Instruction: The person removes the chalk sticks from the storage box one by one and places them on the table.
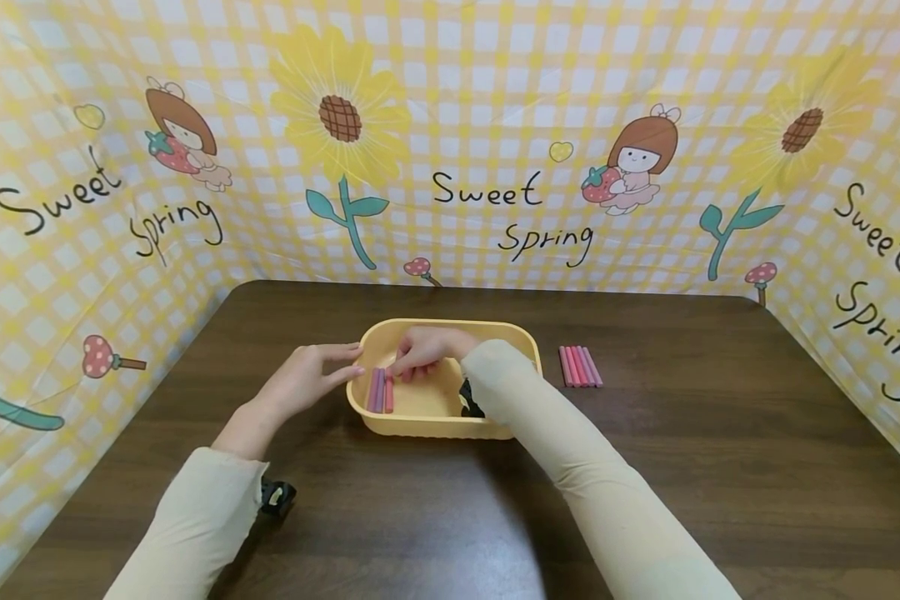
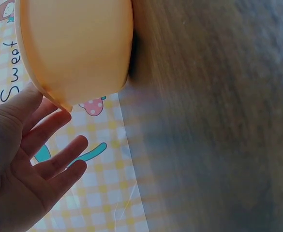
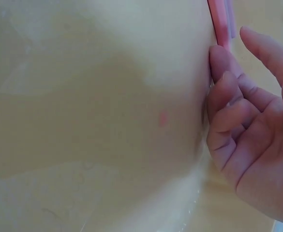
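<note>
A yellow plastic basin with rounded corners stands on the table. Upright-looking in the head view, a few thin sticks lie side by side at its left end: purple sticks and a pink stick. My left hand holds the basin's left rim, thumb over the edge and fingers outside, the last two free in the left wrist view. Inside the basin is my right hand, its fingers loosely bent. In the right wrist view a fingertip touches the end of the pink stick, while the thumb stands apart.
Several pink and purple sticks lie in a row on the dark wooden table, right of the basin. A yellow checked cloth with flowers and lettering rises behind the table and along both sides.
</note>
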Demonstrator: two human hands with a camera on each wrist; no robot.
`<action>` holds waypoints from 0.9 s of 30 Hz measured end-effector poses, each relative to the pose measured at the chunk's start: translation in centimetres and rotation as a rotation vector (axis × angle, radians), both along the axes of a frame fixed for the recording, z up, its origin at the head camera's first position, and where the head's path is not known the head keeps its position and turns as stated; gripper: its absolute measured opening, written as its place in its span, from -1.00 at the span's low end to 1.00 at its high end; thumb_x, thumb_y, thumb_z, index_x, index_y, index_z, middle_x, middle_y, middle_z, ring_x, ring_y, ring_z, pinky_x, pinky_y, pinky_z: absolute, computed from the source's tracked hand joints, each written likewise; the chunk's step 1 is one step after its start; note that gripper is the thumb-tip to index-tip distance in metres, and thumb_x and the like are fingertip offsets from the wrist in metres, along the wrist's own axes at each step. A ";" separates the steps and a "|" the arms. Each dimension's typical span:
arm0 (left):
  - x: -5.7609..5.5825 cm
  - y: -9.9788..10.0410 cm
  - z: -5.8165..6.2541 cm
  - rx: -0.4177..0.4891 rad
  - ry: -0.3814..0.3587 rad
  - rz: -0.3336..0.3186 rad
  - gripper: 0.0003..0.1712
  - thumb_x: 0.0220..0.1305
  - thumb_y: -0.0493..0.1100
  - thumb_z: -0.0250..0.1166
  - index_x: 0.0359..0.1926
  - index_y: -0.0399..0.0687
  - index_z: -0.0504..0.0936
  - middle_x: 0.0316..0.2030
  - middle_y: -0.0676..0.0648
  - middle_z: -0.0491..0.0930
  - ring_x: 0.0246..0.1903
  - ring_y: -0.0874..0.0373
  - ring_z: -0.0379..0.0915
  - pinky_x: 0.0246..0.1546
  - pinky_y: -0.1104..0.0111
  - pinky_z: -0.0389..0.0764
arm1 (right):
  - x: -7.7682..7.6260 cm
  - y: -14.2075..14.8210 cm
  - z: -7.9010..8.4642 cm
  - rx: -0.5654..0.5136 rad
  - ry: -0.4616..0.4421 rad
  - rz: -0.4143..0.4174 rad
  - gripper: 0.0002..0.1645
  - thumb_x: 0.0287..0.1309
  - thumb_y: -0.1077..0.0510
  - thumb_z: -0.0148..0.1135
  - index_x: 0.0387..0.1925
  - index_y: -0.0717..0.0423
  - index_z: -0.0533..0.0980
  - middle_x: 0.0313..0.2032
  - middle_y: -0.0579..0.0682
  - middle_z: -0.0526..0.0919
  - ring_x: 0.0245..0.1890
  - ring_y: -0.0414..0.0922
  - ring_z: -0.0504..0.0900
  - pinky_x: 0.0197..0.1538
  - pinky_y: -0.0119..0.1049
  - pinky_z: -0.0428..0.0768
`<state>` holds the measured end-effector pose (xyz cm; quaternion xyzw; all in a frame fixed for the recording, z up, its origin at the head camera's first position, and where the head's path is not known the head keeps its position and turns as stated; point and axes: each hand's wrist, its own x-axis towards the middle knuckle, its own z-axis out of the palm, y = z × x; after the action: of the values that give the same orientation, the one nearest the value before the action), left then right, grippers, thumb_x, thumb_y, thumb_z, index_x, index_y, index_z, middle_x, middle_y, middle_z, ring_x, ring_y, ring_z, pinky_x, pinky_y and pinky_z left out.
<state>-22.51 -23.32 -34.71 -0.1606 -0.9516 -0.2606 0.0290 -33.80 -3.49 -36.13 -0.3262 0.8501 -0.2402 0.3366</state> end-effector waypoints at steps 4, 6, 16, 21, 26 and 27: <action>0.1 0.0 0.1 -0.001 0.006 -0.002 -0.52 0.24 -0.09 0.24 0.12 -0.24 0.52 0.14 -0.23 0.49 0.20 -0.19 0.36 0.25 -0.04 0.34 | 0.0 -0.3 0.0 0.000 0.014 -0.001 -0.61 0.16 -0.10 0.20 -0.56 0.11 0.55 -0.65 -0.14 0.55 -0.73 -0.31 0.31 -0.65 -0.51 0.27; 0.1 0.1 0.0 -0.003 0.015 -0.005 -0.52 0.24 -0.08 0.24 0.12 -0.24 0.53 0.14 -0.23 0.50 0.20 -0.19 0.36 0.24 -0.04 0.35 | 0.0 -0.5 -0.1 0.002 0.016 -0.011 -0.60 0.15 -0.11 0.21 -0.60 0.10 0.55 -0.68 -0.14 0.54 -0.75 -0.31 0.30 -0.66 -0.51 0.25; 0.3 0.1 0.1 0.002 0.015 -0.014 -0.51 0.24 -0.07 0.23 0.12 -0.25 0.52 0.13 -0.24 0.50 0.19 -0.20 0.36 0.23 -0.05 0.35 | 0.2 -1.1 -0.3 0.017 0.027 -0.065 -0.56 0.08 -0.13 0.28 -0.68 0.10 0.52 -0.73 -0.14 0.54 -0.76 -0.31 0.34 -0.69 -0.52 0.21; 0.3 0.1 0.0 -0.001 0.013 -0.006 -0.51 0.24 -0.07 0.24 0.12 -0.25 0.52 0.13 -0.24 0.50 0.19 -0.19 0.37 0.23 -0.04 0.36 | 0.3 -1.4 -0.5 0.025 0.054 -0.076 -0.56 0.07 -0.13 0.30 -0.70 0.08 0.52 -0.74 -0.15 0.54 -0.76 -0.30 0.36 -0.70 -0.53 0.24; 0.3 0.1 0.0 0.004 0.024 -0.010 -0.52 0.24 -0.08 0.24 0.11 -0.26 0.53 0.12 -0.24 0.51 0.19 -0.20 0.37 0.23 -0.04 0.36 | 0.3 -1.5 -0.6 0.010 0.075 -0.071 -0.59 0.09 -0.07 0.30 -0.70 0.10 0.53 -0.75 -0.14 0.52 -0.78 -0.31 0.35 -0.70 -0.54 0.24; 0.3 0.1 0.0 0.005 0.026 -0.011 -0.52 0.24 -0.09 0.24 0.11 -0.26 0.53 0.12 -0.24 0.51 0.19 -0.20 0.37 0.23 -0.04 0.36 | 0.3 -1.5 -0.6 0.004 0.072 -0.070 -0.59 0.09 -0.05 0.30 -0.70 0.11 0.54 -0.75 -0.14 0.52 -0.78 -0.31 0.35 -0.71 -0.54 0.23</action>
<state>-22.23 -23.23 -34.73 -0.1694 -0.9495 -0.2611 0.0405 -33.45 -4.98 -36.70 -0.3040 0.8730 -0.2384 0.2979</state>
